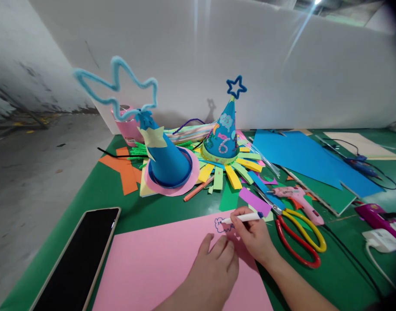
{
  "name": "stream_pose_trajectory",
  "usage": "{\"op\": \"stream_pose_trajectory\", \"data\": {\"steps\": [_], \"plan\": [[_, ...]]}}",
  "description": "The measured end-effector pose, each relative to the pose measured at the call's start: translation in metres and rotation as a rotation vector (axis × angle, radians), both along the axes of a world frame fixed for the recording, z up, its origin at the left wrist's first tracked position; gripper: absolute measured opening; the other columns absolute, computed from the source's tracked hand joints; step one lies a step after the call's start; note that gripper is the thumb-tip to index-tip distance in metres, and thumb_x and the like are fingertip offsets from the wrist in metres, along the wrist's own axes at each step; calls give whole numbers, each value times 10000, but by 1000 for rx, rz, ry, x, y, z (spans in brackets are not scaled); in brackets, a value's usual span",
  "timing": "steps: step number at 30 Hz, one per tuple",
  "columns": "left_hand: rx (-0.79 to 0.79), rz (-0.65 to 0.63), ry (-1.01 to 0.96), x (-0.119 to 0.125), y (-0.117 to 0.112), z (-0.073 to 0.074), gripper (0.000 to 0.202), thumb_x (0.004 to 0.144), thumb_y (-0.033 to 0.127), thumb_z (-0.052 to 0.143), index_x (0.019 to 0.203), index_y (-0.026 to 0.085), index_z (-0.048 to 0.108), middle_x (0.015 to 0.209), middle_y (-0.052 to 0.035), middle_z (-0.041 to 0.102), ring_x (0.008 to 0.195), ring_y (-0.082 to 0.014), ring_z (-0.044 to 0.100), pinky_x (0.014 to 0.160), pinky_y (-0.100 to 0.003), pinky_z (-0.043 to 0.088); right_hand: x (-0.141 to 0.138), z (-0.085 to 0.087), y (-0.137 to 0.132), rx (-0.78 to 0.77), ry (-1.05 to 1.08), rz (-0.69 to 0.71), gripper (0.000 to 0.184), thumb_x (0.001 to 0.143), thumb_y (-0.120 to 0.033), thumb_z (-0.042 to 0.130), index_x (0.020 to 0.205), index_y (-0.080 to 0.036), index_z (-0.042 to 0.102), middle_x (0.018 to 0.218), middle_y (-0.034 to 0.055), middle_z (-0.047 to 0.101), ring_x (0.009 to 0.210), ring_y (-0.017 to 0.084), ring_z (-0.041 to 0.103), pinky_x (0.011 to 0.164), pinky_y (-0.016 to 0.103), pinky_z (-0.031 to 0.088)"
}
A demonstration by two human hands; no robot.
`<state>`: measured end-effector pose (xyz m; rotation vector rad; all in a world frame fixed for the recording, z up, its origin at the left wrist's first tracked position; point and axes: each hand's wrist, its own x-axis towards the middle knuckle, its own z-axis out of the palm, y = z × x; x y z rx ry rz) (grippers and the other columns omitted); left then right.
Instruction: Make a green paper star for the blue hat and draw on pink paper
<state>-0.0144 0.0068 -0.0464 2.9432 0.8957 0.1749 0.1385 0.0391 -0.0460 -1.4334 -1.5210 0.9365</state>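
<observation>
A white marker point(246, 217) with a dark blue end is pinched in my right hand point(256, 237). Its tip meets a small dark blue outline drawing point(220, 225), which looks like a fluffy animal, near the top edge of a pink sheet of paper point(146, 263). My left hand point(213, 272) rests on that sheet just below the drawing, fingers extended and palm down, holding nothing. Behind the sheet stand two blue paper cone hats: a plain one point(170, 162) tilted in a pink brim with a light blue star, and a decorated one point(223, 134) with a 6 and a dark blue star.
Left of the sheet lies a phone point(77, 259). Right of my hands are red-and-yellow-handled scissors point(296, 237) and a pink glue gun point(298, 198) with a trailing cord. Blue paper point(301, 155), an orange marker point(198, 188), a pink cup point(128, 129) and coloured scraps cover the back.
</observation>
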Motion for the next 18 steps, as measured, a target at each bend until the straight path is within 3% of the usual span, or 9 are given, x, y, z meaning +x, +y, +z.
{"op": "stream_pose_trajectory", "data": {"steps": [18], "plan": [[188,44,-115,1,0,-17,259,849,236,380,1012,145,558,996,-72,617,1014,-229,459,885,-443,236,1,-2,1,47,-49,-15,131,823,-290,467,742,-188,486,551,-34,506,459,112,490,438,213,372]]}}
